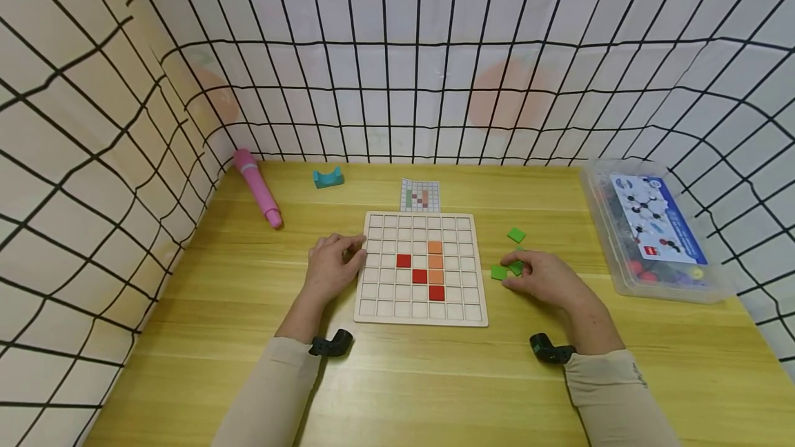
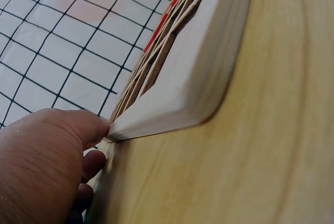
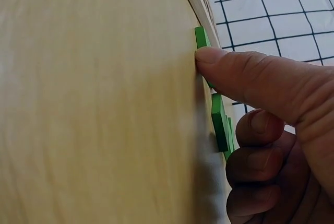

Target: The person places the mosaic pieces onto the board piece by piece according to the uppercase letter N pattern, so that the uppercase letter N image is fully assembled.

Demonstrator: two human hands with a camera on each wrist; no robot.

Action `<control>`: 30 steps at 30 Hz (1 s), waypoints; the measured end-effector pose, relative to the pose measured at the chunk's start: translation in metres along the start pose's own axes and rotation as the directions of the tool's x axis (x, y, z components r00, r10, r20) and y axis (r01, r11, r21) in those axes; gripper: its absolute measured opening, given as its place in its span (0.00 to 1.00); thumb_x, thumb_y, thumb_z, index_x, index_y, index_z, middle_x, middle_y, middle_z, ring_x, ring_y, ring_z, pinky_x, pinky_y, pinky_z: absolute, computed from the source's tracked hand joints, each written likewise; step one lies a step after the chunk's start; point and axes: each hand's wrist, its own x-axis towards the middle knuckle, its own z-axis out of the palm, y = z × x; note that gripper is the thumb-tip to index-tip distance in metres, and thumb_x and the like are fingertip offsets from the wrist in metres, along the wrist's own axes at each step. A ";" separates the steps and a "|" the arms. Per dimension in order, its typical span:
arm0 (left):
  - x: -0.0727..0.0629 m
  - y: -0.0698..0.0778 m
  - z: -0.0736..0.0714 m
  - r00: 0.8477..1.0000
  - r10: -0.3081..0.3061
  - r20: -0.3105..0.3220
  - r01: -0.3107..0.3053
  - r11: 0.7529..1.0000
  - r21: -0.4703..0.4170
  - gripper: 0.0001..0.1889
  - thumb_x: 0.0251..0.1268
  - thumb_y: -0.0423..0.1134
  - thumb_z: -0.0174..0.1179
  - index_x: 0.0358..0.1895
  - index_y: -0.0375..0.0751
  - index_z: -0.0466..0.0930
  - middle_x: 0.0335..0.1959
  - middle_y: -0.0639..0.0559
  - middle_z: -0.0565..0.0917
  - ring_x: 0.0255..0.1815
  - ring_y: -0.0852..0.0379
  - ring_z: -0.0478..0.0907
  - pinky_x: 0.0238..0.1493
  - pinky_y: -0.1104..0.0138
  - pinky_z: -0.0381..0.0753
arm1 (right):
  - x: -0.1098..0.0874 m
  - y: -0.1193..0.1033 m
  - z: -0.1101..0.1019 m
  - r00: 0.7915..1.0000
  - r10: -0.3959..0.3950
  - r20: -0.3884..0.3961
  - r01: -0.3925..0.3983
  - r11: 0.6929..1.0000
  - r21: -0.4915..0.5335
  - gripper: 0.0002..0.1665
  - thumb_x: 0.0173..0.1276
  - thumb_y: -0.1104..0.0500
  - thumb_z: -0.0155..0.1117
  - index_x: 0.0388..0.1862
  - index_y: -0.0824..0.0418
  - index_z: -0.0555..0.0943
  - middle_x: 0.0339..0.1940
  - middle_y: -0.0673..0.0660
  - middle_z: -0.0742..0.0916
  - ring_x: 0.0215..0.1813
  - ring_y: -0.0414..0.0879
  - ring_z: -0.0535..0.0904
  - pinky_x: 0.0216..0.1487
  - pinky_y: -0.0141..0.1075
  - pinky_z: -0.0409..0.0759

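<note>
A square wooden grid board (image 1: 420, 310) lies flat on the table, three red tiles (image 1: 404, 261) and three orange tiles (image 1: 435, 262) set in its cells. My left hand (image 1: 332, 269) rests at the board's left edge, thumb and forefinger tips touching it. To the right of the board, my right hand (image 1: 546, 280) is low over loose green tiles (image 1: 499, 272). Its thumb and forefinger are spread apart around them. In the right wrist view, the thumb tip overlaps one green tile (image 3: 200, 37), while a second green tile (image 3: 219, 122) lies beside the curled fingers.
Beyond the right hand lies another green tile (image 1: 516, 234). A small printed pattern card (image 1: 419, 195) sits at the board's far edge. Farther left are a teal curved piece (image 1: 328, 178) and a pink microphone (image 1: 257, 187). A clear plastic box (image 1: 658, 233) stands at right, before gridded cloth walls.
</note>
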 end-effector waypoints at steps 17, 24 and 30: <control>0.000 0.000 0.000 1.000 -0.004 0.005 0.004 1.000 0.002 0.18 0.71 0.47 0.62 0.61 0.51 0.85 0.47 0.49 0.86 0.51 0.47 0.74 0.54 0.52 0.63 | 0.000 -0.001 -0.001 1.000 -0.016 -0.007 0.016 1.000 -0.021 0.19 0.70 0.54 0.68 0.56 0.60 0.83 0.24 0.51 0.74 0.27 0.45 0.68 0.33 0.38 0.65; 0.000 0.001 -0.001 1.000 -0.005 0.009 0.005 1.000 0.003 0.18 0.71 0.47 0.62 0.61 0.51 0.85 0.47 0.49 0.86 0.51 0.47 0.74 0.54 0.52 0.63 | 0.001 -0.007 -0.002 1.000 -0.023 -0.021 0.023 1.000 -0.018 0.18 0.71 0.53 0.67 0.56 0.60 0.83 0.24 0.51 0.75 0.26 0.45 0.68 0.33 0.38 0.66; -0.001 0.003 -0.002 1.000 -0.003 0.009 0.003 1.000 0.006 0.19 0.70 0.47 0.63 0.61 0.50 0.85 0.46 0.49 0.85 0.51 0.47 0.74 0.53 0.53 0.63 | 0.003 -0.018 -0.004 1.000 -0.011 -0.024 0.010 1.000 -0.006 0.20 0.71 0.52 0.67 0.58 0.59 0.82 0.25 0.51 0.75 0.27 0.45 0.68 0.33 0.38 0.66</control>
